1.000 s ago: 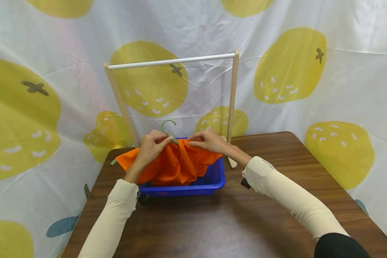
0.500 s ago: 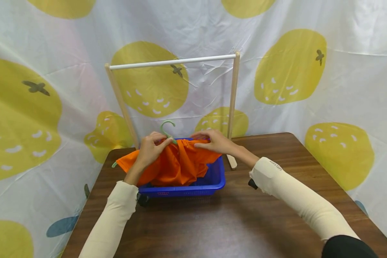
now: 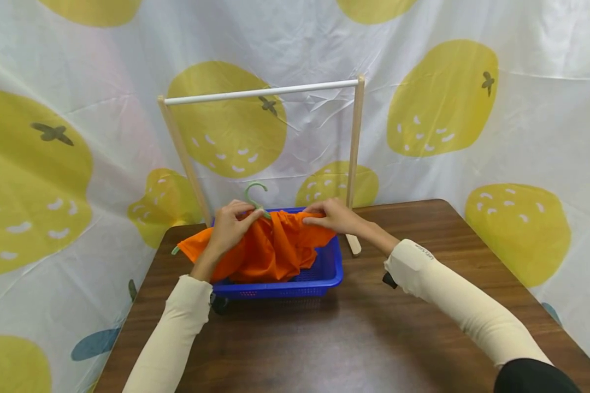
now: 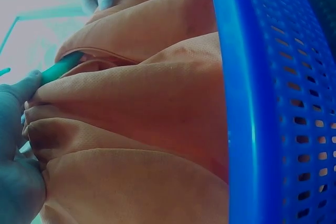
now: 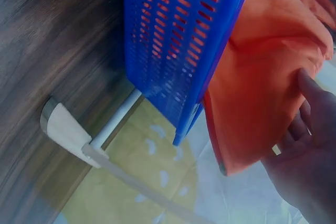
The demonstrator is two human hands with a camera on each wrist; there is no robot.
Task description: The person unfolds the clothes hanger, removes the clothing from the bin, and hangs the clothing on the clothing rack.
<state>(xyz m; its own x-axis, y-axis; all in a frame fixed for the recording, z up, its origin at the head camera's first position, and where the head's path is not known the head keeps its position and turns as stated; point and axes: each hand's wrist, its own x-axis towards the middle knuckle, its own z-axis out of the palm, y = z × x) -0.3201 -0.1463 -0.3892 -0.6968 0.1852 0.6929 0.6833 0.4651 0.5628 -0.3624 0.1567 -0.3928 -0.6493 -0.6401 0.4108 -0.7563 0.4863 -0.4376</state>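
An orange shirt [image 3: 275, 254] hangs bunched over a blue plastic basket [image 3: 319, 285], its lower part inside. The hook of a green hanger [image 3: 257, 187] rises from the shirt's neck, and another green end [image 3: 175, 250] pokes out at the left sleeve. My left hand [image 3: 230, 226] pinches the hanger just below the hook, together with the cloth at the neck. With thumb and fingers, my right hand [image 3: 338, 217] holds the shirt's right shoulder. In the right wrist view, the thumb lies on the orange cloth [image 5: 257, 103] and the sleeve hangs down beside the basket's wall. Cloth hides most of the hanger.
Behind the basket stands a rack with a white bar [image 3: 260, 94] and wooden posts [image 3: 355, 147]; its right foot [image 3: 354, 245] is beside the basket. A brown wooden table [image 3: 300, 344] lies beneath. A lemon-patterned curtain [image 3: 319, 43] covers the back and sides.
My right hand has slid rightward along the shirt's shoulder, away from the neck. My left hand has stayed at the hanger below the hook.
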